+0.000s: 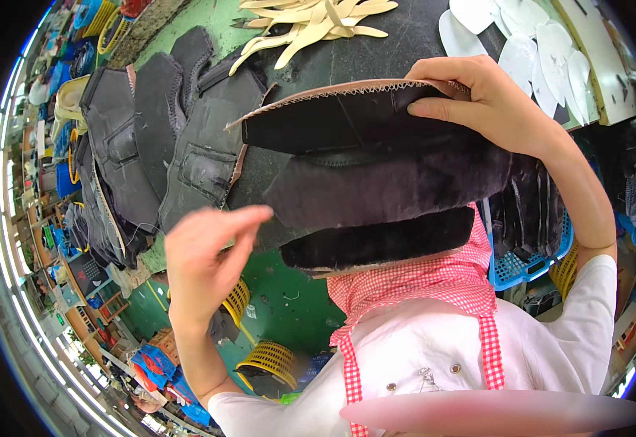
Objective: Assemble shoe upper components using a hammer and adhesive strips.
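My right hand (487, 102) grips the upper edge of a black fur-lined boot upper (376, 186), thumb in front and fingers behind. A pale pinkish strip with zigzag stitching runs along that edge. Dark plush bands show below, hanging in front of my apron. My left hand (212, 255), blurred by motion, is beside the upper's left end. Its fingers are curled together in a pinch; what they hold, if anything, cannot be made out.
Several black boot uppers (205, 160) lie piled on the table at left. Cream curved strips (311, 25) and white oval pieces (551, 58) lie at the back. A blue basket (525, 266) with dark pieces stands right; a yellow basket (271, 363) is on the green floor below.
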Demonstrator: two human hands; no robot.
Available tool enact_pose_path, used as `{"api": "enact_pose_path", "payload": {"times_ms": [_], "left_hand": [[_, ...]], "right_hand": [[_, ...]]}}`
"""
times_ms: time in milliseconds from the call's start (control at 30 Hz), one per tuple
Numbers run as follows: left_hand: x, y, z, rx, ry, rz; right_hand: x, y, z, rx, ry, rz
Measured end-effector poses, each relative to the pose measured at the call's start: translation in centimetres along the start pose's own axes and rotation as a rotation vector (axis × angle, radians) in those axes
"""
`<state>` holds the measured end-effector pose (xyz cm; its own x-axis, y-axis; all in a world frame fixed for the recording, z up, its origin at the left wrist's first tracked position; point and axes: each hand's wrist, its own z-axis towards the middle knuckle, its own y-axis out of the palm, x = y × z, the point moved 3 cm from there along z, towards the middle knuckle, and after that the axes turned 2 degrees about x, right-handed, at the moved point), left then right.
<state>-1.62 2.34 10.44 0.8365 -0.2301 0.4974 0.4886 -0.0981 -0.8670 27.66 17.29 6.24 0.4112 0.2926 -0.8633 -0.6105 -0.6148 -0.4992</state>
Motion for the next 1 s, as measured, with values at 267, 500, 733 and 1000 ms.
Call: {"api": "enact_pose_path", "payload": {"times_ms": [267, 500, 733, 1000], "left_hand": [[3.5, 2.2, 10.0, -0.013, 0.055, -0.117], [1.8, 2.8, 11.1, -0.430, -0.190, -0.795], [1.5, 2.4, 10.5, -0.501, -0.139, -0.770], [5.5, -3.8, 9.2, 0.155, 0.535, 0.158]], "right_hand": [[-2.7, 0.5, 1.5, -0.206, 0.004, 0.285], [-2.5, 0.2, 1.5, -0.350, 0.259, 0.572], [-2.8, 0.4, 1.5, -0.420, 0.181, 0.492], [-8.4, -2.6, -0.1, 0.278, -0.800, -0.483]]}}
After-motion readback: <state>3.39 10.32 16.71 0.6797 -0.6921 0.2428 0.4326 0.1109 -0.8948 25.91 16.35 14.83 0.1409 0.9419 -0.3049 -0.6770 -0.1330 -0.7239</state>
